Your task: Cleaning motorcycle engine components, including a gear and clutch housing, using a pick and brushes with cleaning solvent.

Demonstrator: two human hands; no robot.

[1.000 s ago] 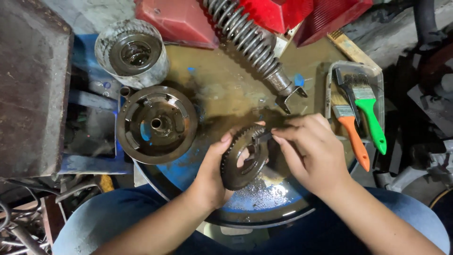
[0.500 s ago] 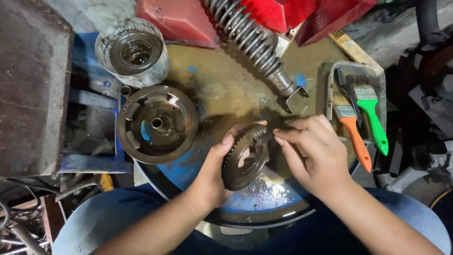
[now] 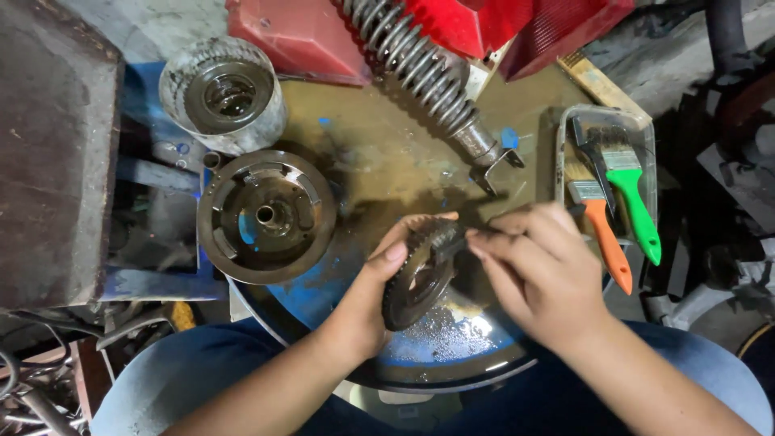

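My left hand (image 3: pixel 367 303) holds a dark toothed gear (image 3: pixel 416 278) on edge above a round blue metal basin (image 3: pixel 323 295) filled with oily liquid. My right hand (image 3: pixel 541 270) pinches a small dark brush or tool (image 3: pixel 452 240) against the gear's upper rim. A round dark metal hub with a centre hole (image 3: pixel 265 215) lies at the basin's left edge, apart from both hands.
A greasy drum-shaped part (image 3: pixel 224 94) stands at the back left. A coil-spring shock absorber (image 3: pixel 424 77) lies across the back, by red plastic parts (image 3: pixel 299 36). A clear tray (image 3: pixel 565 145) on the right holds green-handled (image 3: pixel 638 211) and orange-handled (image 3: pixel 605 242) paintbrushes. A rusty block (image 3: pixel 52 153) fills the left.
Both hands and the gear stay in nearly the same place. My right hand's fingers have shifted slightly along the gear's rim.
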